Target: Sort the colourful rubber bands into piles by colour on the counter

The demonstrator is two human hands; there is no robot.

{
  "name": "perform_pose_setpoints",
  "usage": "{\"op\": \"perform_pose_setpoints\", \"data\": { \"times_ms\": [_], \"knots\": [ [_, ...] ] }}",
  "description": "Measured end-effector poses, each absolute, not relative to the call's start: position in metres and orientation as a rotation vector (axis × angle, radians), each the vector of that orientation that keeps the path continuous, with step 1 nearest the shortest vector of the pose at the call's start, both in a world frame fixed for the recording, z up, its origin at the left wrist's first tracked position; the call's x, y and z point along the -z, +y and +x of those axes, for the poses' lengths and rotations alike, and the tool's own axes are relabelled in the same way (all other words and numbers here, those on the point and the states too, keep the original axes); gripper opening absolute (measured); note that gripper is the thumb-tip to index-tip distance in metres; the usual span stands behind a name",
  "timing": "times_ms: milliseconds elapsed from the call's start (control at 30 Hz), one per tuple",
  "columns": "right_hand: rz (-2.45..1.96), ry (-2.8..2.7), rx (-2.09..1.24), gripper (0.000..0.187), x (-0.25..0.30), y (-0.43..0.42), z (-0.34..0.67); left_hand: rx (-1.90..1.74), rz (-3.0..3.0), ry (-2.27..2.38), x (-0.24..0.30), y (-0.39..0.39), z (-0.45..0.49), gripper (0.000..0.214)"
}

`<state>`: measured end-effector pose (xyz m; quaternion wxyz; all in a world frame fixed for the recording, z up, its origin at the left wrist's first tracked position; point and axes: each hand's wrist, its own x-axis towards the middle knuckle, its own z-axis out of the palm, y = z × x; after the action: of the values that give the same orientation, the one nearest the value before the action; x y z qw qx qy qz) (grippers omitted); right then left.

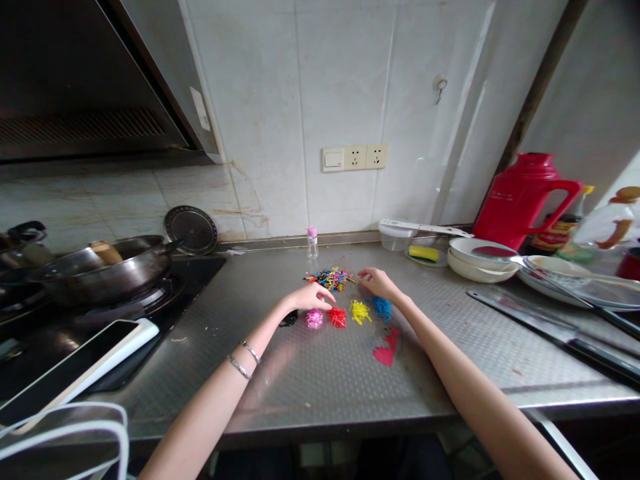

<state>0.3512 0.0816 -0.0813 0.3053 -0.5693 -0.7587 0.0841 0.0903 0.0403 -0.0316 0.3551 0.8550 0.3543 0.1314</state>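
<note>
My left hand (311, 296) hovers over the small sorted piles, its thumb and fingers apart, with nothing visible between them. Just below its fingertips lies a red pile (337, 317) of what look like little rubber bands. A pink pile (315, 319) and a black pile (289, 319), partly hidden by my wrist, sit beside it. My right hand (379, 283) is at the right edge of the mixed multicoloured pile (334, 279), fingers bent and slightly apart, no band visible in them. Under that wrist is a blue pile (383, 308), with a yellow pile (360, 311) to its left.
Behind the mixed pile stands a small clear bottle with a pink cap (313, 244). Red torn paper (386, 349) lies nearer me. A knife (525, 325), bowls (480, 267) and a red thermos (520, 200) are at right; a pan (107, 270) and phone (75, 370) at left.
</note>
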Motion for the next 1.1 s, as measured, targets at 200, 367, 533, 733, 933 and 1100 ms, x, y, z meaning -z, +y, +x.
{"op": "perform_pose_setpoints", "data": {
  "times_ms": [200,367,533,733,933,1100],
  "knots": [
    [-1.576,-2.066,-0.147,0.029,0.081,0.077,0.332,-0.494,2.127,0.962,0.035,0.05,0.084,0.025],
    [-1.634,-2.086,-0.081,0.031,0.079,0.077,0.325,-0.624,2.064,0.969,0.038,0.06,0.078,0.022],
    [-1.676,-2.064,-0.035,0.031,0.079,0.075,0.319,-0.737,2.052,1.027,0.044,0.068,0.073,0.021],
    [-1.698,-2.032,-0.039,0.031,0.069,0.072,0.322,-0.718,2.042,1.125,0.047,0.072,0.069,0.022],
    [-1.431,-2.054,-0.216,0.031,0.047,0.062,0.339,-0.691,2.02,1.135,0.055,0.077,0.064,0.025],
    [-1.299,-2.172,-0.477,0.028,0.032,0.051,0.348,-0.661,2.013,1.18,0.058,0.078,0.062,0.027]
  ]
}}
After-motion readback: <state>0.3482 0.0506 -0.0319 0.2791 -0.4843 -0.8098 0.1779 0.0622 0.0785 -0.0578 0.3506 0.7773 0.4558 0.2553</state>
